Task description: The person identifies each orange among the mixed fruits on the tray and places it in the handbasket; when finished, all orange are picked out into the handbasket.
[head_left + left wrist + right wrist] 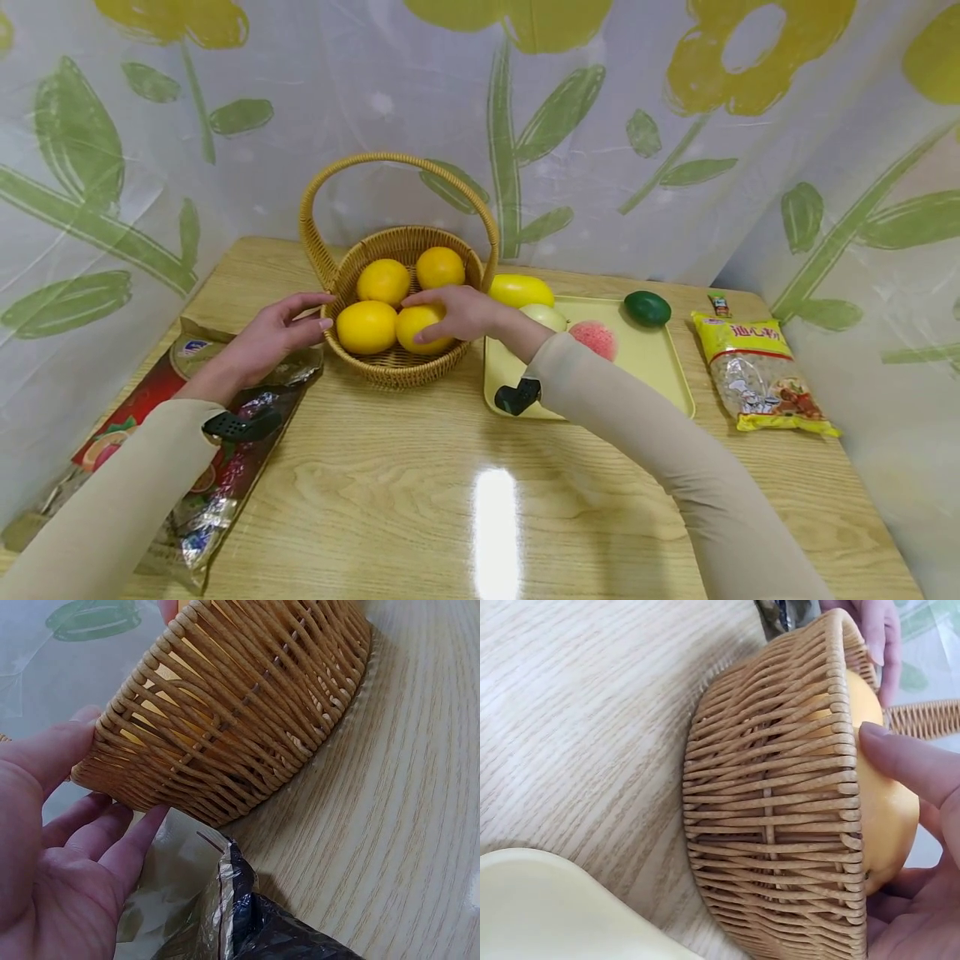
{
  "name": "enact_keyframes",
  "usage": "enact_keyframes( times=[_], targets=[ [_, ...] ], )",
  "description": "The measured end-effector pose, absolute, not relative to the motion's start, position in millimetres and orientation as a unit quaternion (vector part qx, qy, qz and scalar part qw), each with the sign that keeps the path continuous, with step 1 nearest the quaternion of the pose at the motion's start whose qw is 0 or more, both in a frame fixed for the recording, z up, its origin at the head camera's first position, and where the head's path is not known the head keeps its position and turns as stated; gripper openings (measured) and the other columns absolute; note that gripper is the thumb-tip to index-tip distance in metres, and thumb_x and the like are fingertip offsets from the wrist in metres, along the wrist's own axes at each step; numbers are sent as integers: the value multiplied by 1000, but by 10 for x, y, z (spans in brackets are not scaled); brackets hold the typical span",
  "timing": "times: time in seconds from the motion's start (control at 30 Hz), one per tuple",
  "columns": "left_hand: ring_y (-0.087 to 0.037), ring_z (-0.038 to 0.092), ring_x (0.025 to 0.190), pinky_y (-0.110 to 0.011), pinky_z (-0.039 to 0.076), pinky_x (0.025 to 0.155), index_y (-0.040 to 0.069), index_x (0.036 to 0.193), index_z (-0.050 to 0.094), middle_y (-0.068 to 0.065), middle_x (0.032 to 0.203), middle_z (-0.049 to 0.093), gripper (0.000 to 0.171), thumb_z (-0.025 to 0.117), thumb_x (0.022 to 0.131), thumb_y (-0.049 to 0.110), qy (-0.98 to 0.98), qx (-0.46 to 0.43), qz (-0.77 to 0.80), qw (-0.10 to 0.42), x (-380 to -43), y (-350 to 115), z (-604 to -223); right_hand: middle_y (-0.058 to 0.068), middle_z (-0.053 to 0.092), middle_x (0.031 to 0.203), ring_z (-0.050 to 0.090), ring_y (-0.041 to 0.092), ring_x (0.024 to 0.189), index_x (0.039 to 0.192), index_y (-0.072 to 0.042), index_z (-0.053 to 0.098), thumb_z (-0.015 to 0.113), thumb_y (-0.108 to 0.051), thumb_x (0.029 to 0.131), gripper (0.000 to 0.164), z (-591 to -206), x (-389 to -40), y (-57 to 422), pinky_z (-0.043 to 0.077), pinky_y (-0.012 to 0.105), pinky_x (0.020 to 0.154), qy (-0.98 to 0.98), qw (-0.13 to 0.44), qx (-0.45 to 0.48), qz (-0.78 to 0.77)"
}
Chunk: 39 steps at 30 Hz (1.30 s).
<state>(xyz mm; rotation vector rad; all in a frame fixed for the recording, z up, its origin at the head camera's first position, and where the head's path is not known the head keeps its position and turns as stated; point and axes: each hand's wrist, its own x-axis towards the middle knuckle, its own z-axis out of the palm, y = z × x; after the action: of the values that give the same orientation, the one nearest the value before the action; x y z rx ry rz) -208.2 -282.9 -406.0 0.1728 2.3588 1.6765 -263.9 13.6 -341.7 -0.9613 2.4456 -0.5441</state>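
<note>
My right hand (461, 312) reaches over the wicker basket (401, 379), its thumb and fingers around the front-right orange (417, 327). In the right wrist view this orange (889, 814) sits just inside the rim, with the thumb on its near side. Beside it in the basket lie a front-left orange (366, 327), a back-left orange (383, 282) and a back-right orange (440, 268). At the left rim is my left hand (273, 337). The left wrist view shows its thumb touching the rim and its fairly straight fingers (131, 844) along the outer wall.
Right of the basket, a pale yellow tray (648, 375) carries a yellow fruit (522, 291), a pale round fruit (545, 317), a pink peach (594, 340) and a dark green fruit (647, 309). A macaroni bag (761, 371) and small packet (718, 305) lie farther right. Under my left forearm lies a large red-and-dark bag (150, 392).
</note>
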Motion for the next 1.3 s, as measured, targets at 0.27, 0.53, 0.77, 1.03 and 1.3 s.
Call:
enact_keyframes(
  times=[0.27,0.53,0.77,1.03,1.3],
  targets=[
    [2,54,101,-18,47,82,12,139,35,-10,144,33,55,55,92,33,808,59,574,122,-2088,-2835,-4065,-4,43,141,37,16,131,136,-24,46,66,-33,85,56,-3485,-2644,123,29,33,108,878,217,-392,-169],
    [3,54,102,-20,48,83,12,140,34,-10,144,32,56,54,93,33,810,59,569,126,-2101,-2850,-4080,-4,43,141,37,18,131,136,-24,46,64,-34,86,54,-3497,-2663,142,28,35,109,876,214,-399,-166],
    [3,53,102,-19,47,82,12,140,34,-11,144,32,56,54,93,33,809,59,571,126,-2096,-2841,-4066,-3,45,140,37,18,131,135,-20,47,65,-30,86,53,-3459,-2662,156,27,34,109,879,216,-388,-173],
    [3,53,102,-19,48,83,11,139,35,-11,143,33,55,54,92,34,809,59,571,125,-2087,-2832,-4045,-3,44,141,36,18,131,136,-20,46,64,-30,87,53,-3462,-2665,155,27,33,109,879,218,-386,-173],
    [2,53,103,-20,48,84,10,139,35,-11,144,32,55,54,93,33,808,60,572,123,-2081,-2827,-4050,-5,46,139,36,17,132,135,-21,47,64,-31,86,53,-3464,-2640,156,28,32,109,885,211,-377,-172]
  ],
)
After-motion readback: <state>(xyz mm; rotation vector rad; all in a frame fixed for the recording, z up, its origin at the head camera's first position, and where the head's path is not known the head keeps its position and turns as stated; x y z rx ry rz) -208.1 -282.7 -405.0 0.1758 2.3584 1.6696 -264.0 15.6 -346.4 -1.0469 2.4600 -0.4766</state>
